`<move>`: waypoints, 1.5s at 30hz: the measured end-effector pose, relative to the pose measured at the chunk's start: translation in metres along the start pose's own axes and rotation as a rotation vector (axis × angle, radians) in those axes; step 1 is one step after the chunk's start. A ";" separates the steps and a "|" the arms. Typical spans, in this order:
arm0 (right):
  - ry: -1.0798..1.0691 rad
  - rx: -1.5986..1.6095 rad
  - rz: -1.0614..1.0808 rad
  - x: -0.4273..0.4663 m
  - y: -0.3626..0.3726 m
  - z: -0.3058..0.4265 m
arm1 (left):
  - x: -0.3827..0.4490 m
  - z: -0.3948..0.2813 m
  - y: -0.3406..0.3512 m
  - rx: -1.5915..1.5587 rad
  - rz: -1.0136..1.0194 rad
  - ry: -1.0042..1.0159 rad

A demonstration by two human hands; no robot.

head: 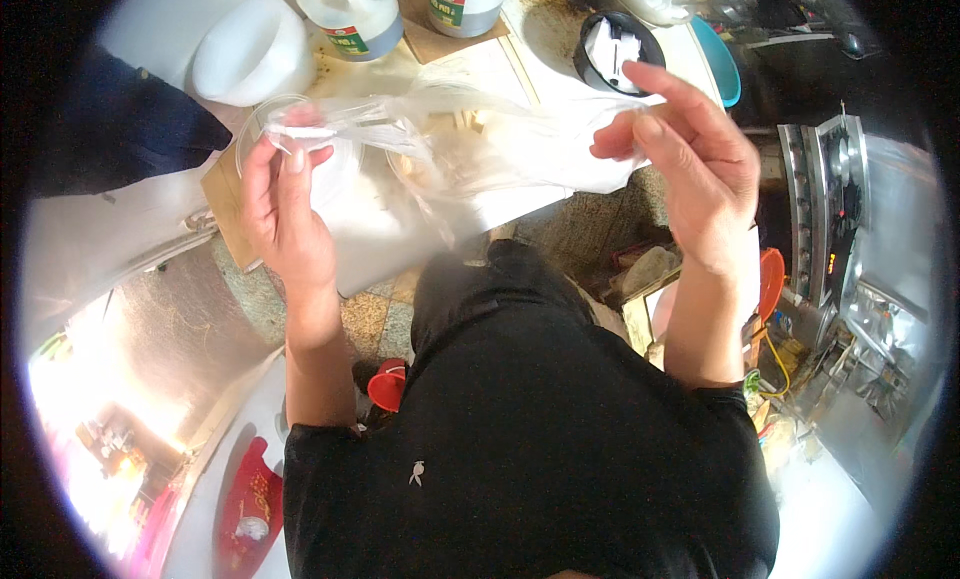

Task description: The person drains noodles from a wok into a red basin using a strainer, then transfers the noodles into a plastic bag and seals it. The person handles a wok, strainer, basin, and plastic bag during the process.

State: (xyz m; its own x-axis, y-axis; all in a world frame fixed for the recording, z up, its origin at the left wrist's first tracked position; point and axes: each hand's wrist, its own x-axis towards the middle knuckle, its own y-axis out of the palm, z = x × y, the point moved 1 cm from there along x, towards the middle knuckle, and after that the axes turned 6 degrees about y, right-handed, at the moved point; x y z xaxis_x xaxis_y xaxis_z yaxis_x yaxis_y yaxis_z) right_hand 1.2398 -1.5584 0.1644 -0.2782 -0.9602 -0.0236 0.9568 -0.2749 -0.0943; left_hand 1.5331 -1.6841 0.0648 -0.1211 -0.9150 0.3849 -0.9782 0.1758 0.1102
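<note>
A thin clear plastic bag (487,148) stretches between my two hands above the worktop. My left hand (292,211) pinches one end of it between thumb and fingers, where a white strip shows. At the other end my right hand (705,174) has the film by the fingers, with the index finger raised and slightly blurred. Beneath my left hand stands a round clear plastic container (244,148). Something pale and round shows through the bag, too veiled to name.
A white plastic bowl (251,50) leans at the back left. Two jugs (360,24) with green labels stand behind the bag. A black tub (589,73) holding white packets is near my right hand. Further right is a steel appliance (817,211). A red bucket (387,388) sits below.
</note>
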 end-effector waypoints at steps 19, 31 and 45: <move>-0.135 -0.247 0.097 -0.017 0.090 -0.083 | -0.028 0.074 0.067 0.621 0.792 0.353; -0.324 -0.291 0.233 -0.015 0.131 -0.081 | -0.026 0.087 0.076 0.636 0.855 0.288; 0.104 0.535 0.021 0.008 0.020 0.000 | 0.027 -0.012 0.043 0.031 0.060 -0.211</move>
State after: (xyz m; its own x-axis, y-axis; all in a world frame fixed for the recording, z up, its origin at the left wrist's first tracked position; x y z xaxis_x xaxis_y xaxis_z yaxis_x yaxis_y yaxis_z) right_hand 1.2566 -1.5716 0.1627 -0.2392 -0.9635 -0.1205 0.8640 -0.2679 0.4263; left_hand 1.4899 -1.6969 0.0913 -0.2086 -0.9596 0.1889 -0.9725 0.2239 0.0634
